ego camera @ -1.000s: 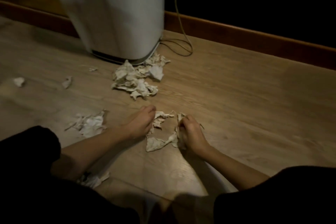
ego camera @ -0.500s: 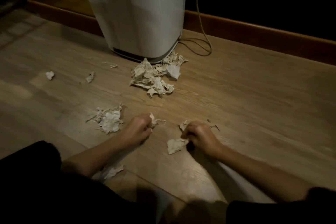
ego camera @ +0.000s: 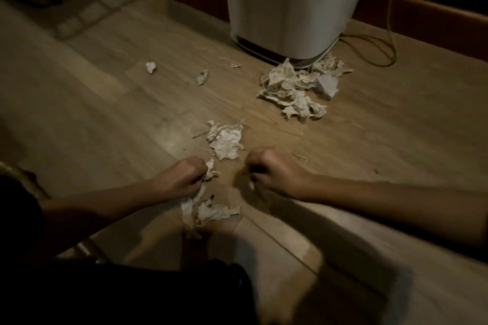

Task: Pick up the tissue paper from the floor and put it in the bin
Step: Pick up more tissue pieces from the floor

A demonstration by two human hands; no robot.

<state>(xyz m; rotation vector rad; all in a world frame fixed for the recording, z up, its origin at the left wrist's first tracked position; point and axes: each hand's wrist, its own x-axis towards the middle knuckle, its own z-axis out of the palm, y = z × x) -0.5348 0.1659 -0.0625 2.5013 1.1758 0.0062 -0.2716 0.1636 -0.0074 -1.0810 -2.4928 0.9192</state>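
Two fists down at the wooden plank floor point(ego camera: 105, 119), and both of your hands are closed. Your left hand point(ego camera: 182, 179) is clenched on torn white tissue paper, with a strip point(ego camera: 211, 169) poking out past the knuckles. Your right hand point(ego camera: 274, 174) is curled tight too, a small sliver of white showing beneath it, so it looks loaded as well. By my read you're in the gathering stage, with nothing visibly delivered yet: the tall pale grey bin point(ego camera: 293, 8) stands well ahead by the skirting board, its opening out of view. Plenty is left: a crumpled clump point(ego camera: 227, 140) just beyond your hands, another piece point(ego camera: 211, 212) just below your left wrist, the big heap point(ego camera: 298, 92) touching the bin's base, and small scraps point(ego camera: 151, 67) off to the left. No brand, label or writing is readable anywhere in this dim, blurred view.
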